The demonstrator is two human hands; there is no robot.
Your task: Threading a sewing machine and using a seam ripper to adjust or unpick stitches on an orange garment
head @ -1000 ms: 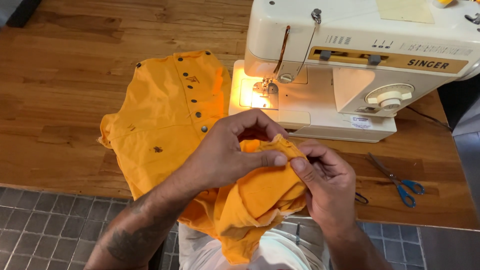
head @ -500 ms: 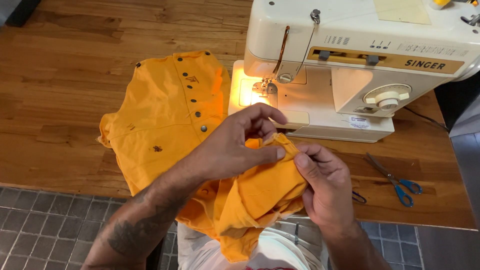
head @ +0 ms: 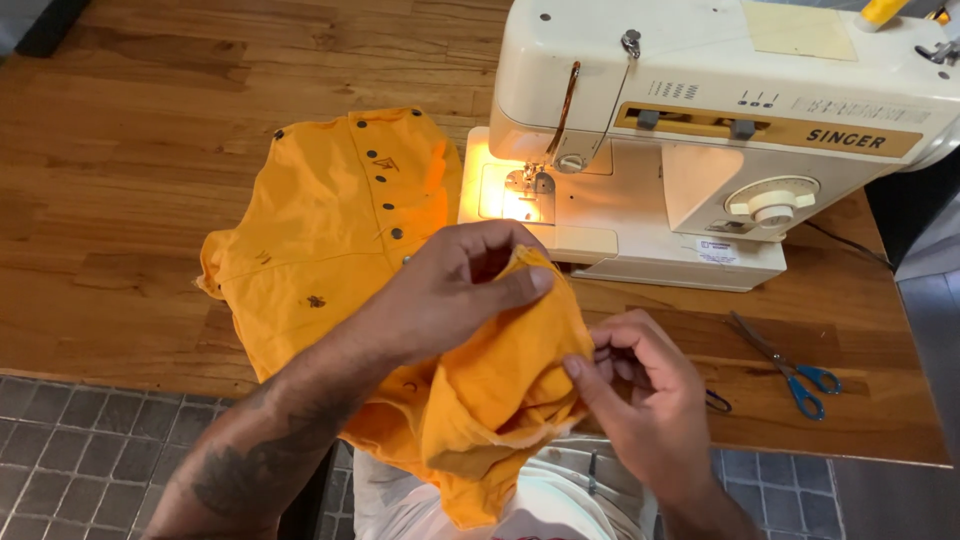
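An orange shirt (head: 330, 220) with dark buttons lies spread on the wooden table (head: 130, 150), its near part hanging over the edge toward my lap. My left hand (head: 450, 290) pinches a bunched fold of that orange fabric at its top edge, thumb pressed along it. My right hand (head: 640, 390) grips the same fold from the right side, fingers curled into the cloth. A cream sewing machine (head: 720, 130) stands just behind both hands, its lamp lit over the needle area (head: 525, 190).
Blue-handled scissors (head: 785, 365) lie on the table to the right of my right hand. A small dark snip tool (head: 716, 401) sits near the table's front edge. Grey tiled floor (head: 80, 440) shows below the table.
Both hands have shifted the bunched fold slightly; my right hand moved lower and to the right along the cloth, while my left keeps its pinch.
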